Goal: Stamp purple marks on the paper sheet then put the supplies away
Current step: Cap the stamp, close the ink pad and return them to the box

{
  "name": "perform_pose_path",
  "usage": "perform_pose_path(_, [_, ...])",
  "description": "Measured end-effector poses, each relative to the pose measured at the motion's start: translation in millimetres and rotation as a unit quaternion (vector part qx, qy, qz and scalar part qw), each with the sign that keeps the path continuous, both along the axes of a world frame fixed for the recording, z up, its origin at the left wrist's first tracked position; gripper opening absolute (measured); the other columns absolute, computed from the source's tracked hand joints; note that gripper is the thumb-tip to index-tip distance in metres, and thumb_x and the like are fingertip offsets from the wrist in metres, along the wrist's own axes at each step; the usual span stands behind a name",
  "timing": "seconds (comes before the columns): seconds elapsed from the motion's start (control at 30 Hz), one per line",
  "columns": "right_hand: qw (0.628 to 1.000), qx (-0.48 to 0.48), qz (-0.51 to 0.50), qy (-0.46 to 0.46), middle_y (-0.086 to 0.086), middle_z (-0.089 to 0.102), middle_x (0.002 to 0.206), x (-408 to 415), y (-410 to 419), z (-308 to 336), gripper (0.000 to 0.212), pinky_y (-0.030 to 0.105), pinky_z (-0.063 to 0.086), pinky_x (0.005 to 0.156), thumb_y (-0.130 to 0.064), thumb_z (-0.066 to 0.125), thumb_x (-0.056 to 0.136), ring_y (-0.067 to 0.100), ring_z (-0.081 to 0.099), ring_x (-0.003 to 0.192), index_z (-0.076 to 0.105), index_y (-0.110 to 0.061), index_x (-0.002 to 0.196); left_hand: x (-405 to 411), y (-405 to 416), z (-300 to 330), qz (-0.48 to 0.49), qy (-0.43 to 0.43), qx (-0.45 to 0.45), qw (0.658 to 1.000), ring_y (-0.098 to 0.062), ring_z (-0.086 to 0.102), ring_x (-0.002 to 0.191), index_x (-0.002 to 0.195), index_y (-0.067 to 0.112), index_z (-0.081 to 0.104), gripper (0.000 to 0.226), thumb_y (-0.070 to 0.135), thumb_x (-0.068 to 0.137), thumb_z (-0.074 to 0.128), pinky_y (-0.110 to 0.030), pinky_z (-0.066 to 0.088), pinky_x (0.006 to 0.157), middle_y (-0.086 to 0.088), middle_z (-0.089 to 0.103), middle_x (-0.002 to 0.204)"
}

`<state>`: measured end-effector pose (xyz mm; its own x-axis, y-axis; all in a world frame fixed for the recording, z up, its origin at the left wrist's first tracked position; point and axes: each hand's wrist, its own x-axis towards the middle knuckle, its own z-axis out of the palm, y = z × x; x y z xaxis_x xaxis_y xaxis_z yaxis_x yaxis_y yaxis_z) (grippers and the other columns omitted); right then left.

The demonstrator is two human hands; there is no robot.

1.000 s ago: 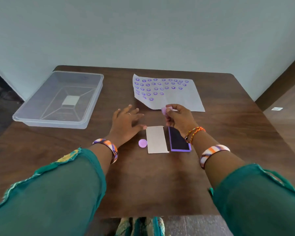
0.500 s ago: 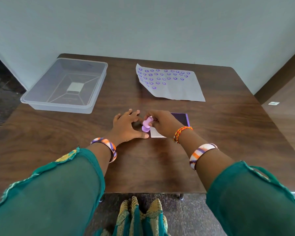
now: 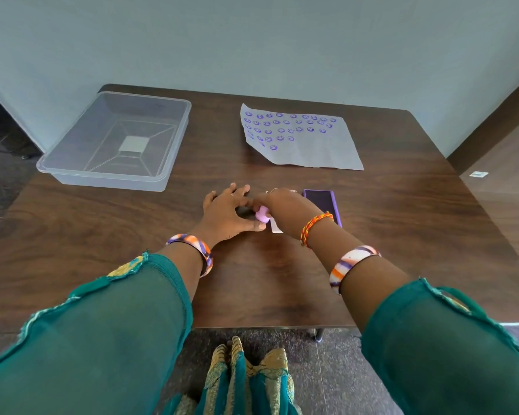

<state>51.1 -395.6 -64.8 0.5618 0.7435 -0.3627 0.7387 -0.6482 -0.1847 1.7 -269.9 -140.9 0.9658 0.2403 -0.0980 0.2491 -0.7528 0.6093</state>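
A plain indoor room, likely in a home or small office, is suggested: a dark wood-grain bench [image 3: 372, 223] is set against a bare pale blue-grey wall [image 3: 252, 40], over a speckled dark stone floor [image 3: 327, 369], with a brown wooden panel [image 3: 504, 163] at the right.

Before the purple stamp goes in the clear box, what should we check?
1. Small purple plastic stamp held by right hand: ok.
2. Stamp's cap on: cannot tell, fingers hide it.
3. Left hand steadying on the brown wooden table: ok.
4. Clear plastic box open: ok.
5. Purple ink pad closed: not ok, lid off.
6. White paper sheet stamped: ok.
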Motion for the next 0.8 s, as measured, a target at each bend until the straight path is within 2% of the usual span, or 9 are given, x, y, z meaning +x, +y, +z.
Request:
perform_pose_path(0.07, [0.999, -0.003, 0.022, -0.039, 0.012, 0.057, 0.089, -3.2, -0.8, 0.0, 0.028, 0.031, 0.04, 0.076, -0.003, 0.046, 0.089, 0.031, 0.053, 0.088, 0.06, -0.014, 0.11, -0.1, -0.2, -0.9, -0.001, -0.003, 0.011, 1.0, -0.012, 0.014, 0.148, 0.11, 0.027, 0.068, 0.041, 0.042, 0.073, 0.074, -0.044, 0.0, 0.118, 0.007, 0.031, 0.155])
perform_pose_path(0.13, [0.997, 0.013, 0.034, -0.068, 0.017, 0.062, 0.108, -6.4, -1.0, -0.9, 0.032, 0.032, 0.044, 0.083, -0.005, 0.046, 0.09, 0.033, 0.058, 0.102, 0.059, -0.01, 0.119, -0.5, -0.4, -0.5, 0.002, -0.002, 0.012, 1.0, -0.012, 0.014, 0.148, 0.114, 0.026, 0.066, 0.044, 0.042, 0.073, 0.073, -0.044, 0.0, 0.119, 0.007, 0.032, 0.155])
perform_pose_path(0.2, [0.997, 0.0, 0.035, -0.073, 0.017, 0.063, 0.115, -7.6, -0.5, -1.5, 0.034, 0.031, 0.042, 0.082, -0.006, 0.046, 0.09, 0.032, 0.059, 0.109, 0.057, -0.01, 0.123, -1.3, -1.2, -0.3, 0.005, -0.002, 0.011, 1.0, -0.012, 0.015, 0.148, 0.115, 0.025, 0.066, 0.047, 0.042, 0.073, 0.073, -0.043, 0.0, 0.119, 0.007, 0.032, 0.155])
perform_pose_path(0.27, [0.997, -0.012, 0.03, -0.073, 0.016, 0.063, 0.115, -5.8, 0.5, -0.9, 0.036, 0.03, 0.039, 0.078, -0.005, 0.046, 0.09, 0.033, 0.057, 0.111, 0.057, -0.012, 0.124, -2.5, -3.2, 1.0, 0.007, -0.01, 0.01, 1.0, -0.012, 0.015, 0.147, 0.117, 0.025, 0.065, 0.049, 0.043, 0.073, 0.073, -0.042, 0.001, 0.118, 0.006, 0.032, 0.155])
perform_pose_path(0.4, [0.994, 0.013, 0.022, -0.104, 0.018, 0.063, 0.115, -6.4, 6.0, -6.0, 0.032, 0.032, 0.038, 0.072, -0.005, 0.046, 0.089, 0.034, 0.059, 0.108, 0.059, -0.007, 0.119, -2.7, -3.9, -1.7, 0.032, -0.017, 0.008, 0.999, -0.011, 0.016, 0.147, 0.14, 0.023, 0.042, 0.076, 0.044, 0.074, 0.072, -0.039, 0.001, 0.118, -0.001, 0.036, 0.153])
perform_pose_path(0.47, [0.994, 0.032, 0.01, -0.101, 0.018, 0.064, 0.114, -6.0, 12.9, -7.9, 0.029, 0.028, 0.033, 0.07, -0.007, 0.047, 0.09, 0.034, 0.061, 0.107, 0.06, -0.006, 0.116, -0.7, -2.4, -4.4, 0.038, -0.021, 0.012, 0.999, -0.01, 0.017, 0.147, 0.142, 0.025, 0.038, 0.076, 0.043, 0.075, 0.07, -0.039, 0.002, 0.119, 0.0, 0.04, 0.151])
perform_pose_path(0.57, [0.996, 0.046, -0.001, -0.072, 0.018, 0.064, 0.115, -1.9, 16.1, -5.7, 0.033, 0.027, 0.033, 0.071, -0.01, 0.046, 0.091, 0.035, 0.061, 0.105, 0.059, -0.013, 0.121, 1.9, -1.2, -6.9, 0.046, -0.027, 0.006, 0.999, -0.011, 0.02, 0.146, 0.14, 0.025, 0.041, 0.071, 0.04, 0.077, 0.069, -0.039, 0.003, 0.119, -0.001, 0.043, 0.149])
perform_pose_path(0.67, [0.989, 0.123, -0.049, -0.063, 0.012, 0.067, 0.112, -0.1, 3.5, -11.4, 0.034, 0.031, 0.041, 0.071, -0.019, 0.045, 0.09, 0.034, 0.062, 0.103, 0.056, -0.023, 0.122, 0.9, 3.0, -8.1, 0.063, -0.073, -0.008, 0.995, -0.014, 0.031, 0.143, 0.128, 0.019, 0.056, 0.057, 0.034, 0.076, 0.072, -0.041, 0.013, 0.119, -0.002, 0.051, 0.143])
perform_pose_path(0.8, [0.938, 0.253, -0.231, -0.052, 0.007, 0.069, 0.115, 13.1, -33.3, -21.7, 0.036, 0.035, 0.048, 0.089, -0.022, 0.051, 0.089, 0.029, 0.059, 0.11, 0.056, -0.026, 0.124, -6.3, 6.4, 0.4, 0.056, -0.091, -0.001, 0.994, -0.021, 0.047, 0.132, 0.106, 0.007, 0.064, 0.039, 0.026, 0.074, 0.075, -0.034, 0.032, 0.109, -0.004, 0.056, 0.138])
